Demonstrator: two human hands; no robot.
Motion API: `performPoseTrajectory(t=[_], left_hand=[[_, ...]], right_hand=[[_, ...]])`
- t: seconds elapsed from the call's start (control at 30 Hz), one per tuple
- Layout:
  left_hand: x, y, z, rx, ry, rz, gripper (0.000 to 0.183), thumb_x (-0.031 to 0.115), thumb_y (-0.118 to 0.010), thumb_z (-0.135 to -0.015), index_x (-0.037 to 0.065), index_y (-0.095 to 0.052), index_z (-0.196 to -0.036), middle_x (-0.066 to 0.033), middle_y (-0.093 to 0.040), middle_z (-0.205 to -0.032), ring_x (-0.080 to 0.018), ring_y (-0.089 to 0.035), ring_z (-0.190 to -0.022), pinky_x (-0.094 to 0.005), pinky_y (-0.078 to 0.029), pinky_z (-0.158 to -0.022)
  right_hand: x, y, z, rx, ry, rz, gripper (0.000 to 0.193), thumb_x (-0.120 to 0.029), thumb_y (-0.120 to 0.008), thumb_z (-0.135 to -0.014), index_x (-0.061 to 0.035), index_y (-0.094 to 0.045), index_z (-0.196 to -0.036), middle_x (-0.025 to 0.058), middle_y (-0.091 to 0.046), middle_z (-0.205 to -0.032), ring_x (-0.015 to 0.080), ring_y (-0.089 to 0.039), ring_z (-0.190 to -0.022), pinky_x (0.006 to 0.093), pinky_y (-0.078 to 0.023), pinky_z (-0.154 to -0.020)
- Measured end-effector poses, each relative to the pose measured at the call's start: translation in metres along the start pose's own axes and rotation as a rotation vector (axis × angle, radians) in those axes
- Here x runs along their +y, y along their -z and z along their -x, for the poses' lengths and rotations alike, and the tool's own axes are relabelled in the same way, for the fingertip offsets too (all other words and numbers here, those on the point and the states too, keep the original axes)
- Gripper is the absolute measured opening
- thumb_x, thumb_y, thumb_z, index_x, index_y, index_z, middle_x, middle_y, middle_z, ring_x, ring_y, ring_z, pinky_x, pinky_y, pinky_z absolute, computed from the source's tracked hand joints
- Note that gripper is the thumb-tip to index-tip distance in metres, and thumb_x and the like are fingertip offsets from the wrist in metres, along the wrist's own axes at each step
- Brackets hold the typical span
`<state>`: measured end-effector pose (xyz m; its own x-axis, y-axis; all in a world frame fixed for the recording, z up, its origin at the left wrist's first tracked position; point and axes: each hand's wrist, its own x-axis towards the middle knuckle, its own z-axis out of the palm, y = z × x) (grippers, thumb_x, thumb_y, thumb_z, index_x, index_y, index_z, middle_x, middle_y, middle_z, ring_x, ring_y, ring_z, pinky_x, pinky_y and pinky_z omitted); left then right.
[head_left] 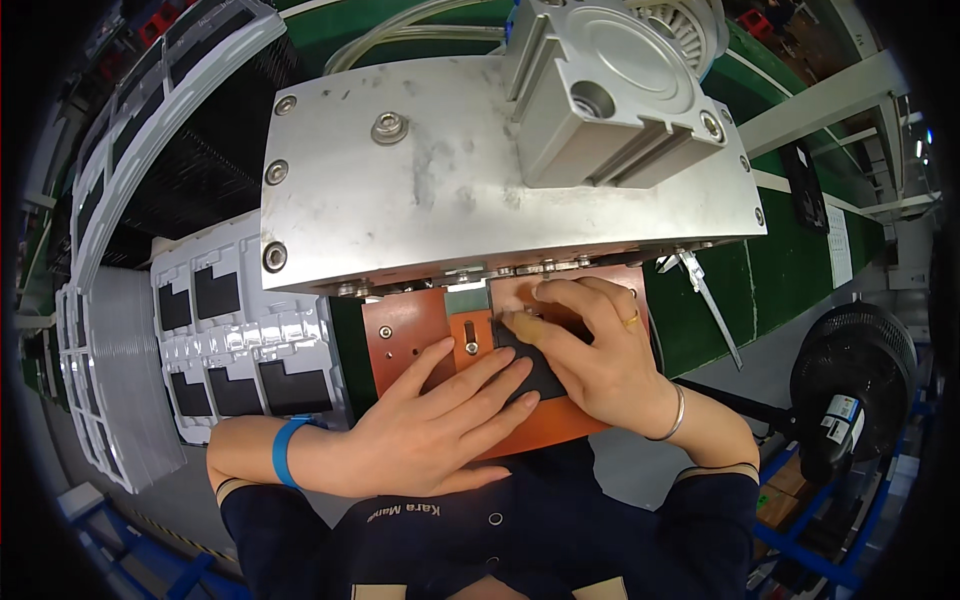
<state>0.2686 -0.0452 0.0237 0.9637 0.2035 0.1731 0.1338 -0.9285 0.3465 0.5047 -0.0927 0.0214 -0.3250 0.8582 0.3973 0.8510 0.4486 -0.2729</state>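
A thin black flat piece (540,381) lies on the orange-brown fixture plate (555,422), at the front of a metal press. My left hand (440,420) is open and flat, its fingers stretched over the plate and their tips on the left edge of the piece. From the right my right hand (605,362) reaches in with bent fingers and closes on the piece near its far end. One of its fingers, yellowish at the tip, presses down there. The fingers hide much of the piece. An orange block with a slotted screw (471,338) sits left of it.
Above the plate, the press's silver housing (450,170) carries a square cylinder (620,90). At left are a white tray (245,325) of black pieces and stacked trays (120,370). A caliper (710,305) lies right on the green bench. A black fan (850,370) stands beyond.
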Motion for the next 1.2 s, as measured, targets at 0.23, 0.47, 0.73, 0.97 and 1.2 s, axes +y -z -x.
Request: performPoseTrajectory(t=[0.23, 0.47, 0.73, 0.97, 1.2], left_hand=[[-0.001, -0.002, -0.002, 0.008, -0.008, -0.001, 0.063, 0.056, -0.064, -0.086, 0.015, -0.061, -0.133, -0.0125, -0.053, -0.144, -0.0284, -0.048, -0.135, -0.0553, -0.030, -0.111], [-0.001, 0.004, -0.002, -0.005, -0.003, 0.024, 0.064, 0.052, -0.064, -0.087, 0.011, -0.057, -0.135, -0.0140, -0.050, -0.145, -0.0281, -0.047, -0.136, -0.0550, -0.034, -0.108], [-0.001, -0.001, -0.001, 0.016, -0.004, 0.022, 0.061, 0.053, -0.065, -0.086, 0.013, -0.062, -0.132, -0.0128, -0.053, -0.143, -0.0297, -0.049, -0.133, -0.0562, -0.034, -0.107], [-0.001, -0.001, -0.001, 0.009, -0.012, 0.012, 0.061, 0.053, -0.063, -0.087, 0.013, -0.061, -0.133, -0.0131, -0.052, -0.145, -0.0297, -0.048, -0.134, -0.0562, -0.032, -0.108], [-0.005, 0.004, -0.001, -0.019, 0.016, 0.065, 0.066, 0.060, -0.061, -0.087, 0.013, -0.060, -0.134, -0.0147, -0.050, -0.146, -0.0333, -0.045, -0.136, -0.0562, -0.028, -0.111]], right_hand=[[-0.001, -0.002, -0.001, -0.018, -0.019, 0.038, 0.034, -0.008, -0.066, -0.077, -0.0136, -0.070, -0.110, 0.0054, -0.057, -0.118, 0.0254, -0.052, -0.110, 0.0367, -0.044, -0.084], [0.001, 0.000, 0.003, 0.092, -0.088, -0.030, 0.034, -0.002, -0.070, -0.072, -0.0115, -0.072, -0.105, 0.0074, -0.059, -0.112, 0.0269, -0.055, -0.099, 0.0360, -0.047, -0.083], [0.000, 0.005, 0.000, 0.087, -0.048, 0.071, 0.032, -0.003, -0.071, -0.072, -0.0096, -0.071, -0.104, 0.0057, -0.061, -0.108, 0.0251, -0.056, -0.094, 0.0354, -0.047, -0.078], [0.007, 0.016, 0.016, 0.095, -0.108, -0.038, 0.039, -0.017, -0.078, -0.073, -0.0099, -0.070, -0.110, 0.0061, -0.062, -0.112, 0.0266, -0.057, -0.102, 0.0377, -0.045, -0.087], [0.010, 0.026, 0.026, -0.112, -0.079, -0.205, 0.041, -0.029, -0.081, -0.072, -0.0096, -0.071, -0.107, 0.0041, -0.064, -0.120, 0.0252, -0.056, -0.108, 0.0369, -0.047, -0.089]])
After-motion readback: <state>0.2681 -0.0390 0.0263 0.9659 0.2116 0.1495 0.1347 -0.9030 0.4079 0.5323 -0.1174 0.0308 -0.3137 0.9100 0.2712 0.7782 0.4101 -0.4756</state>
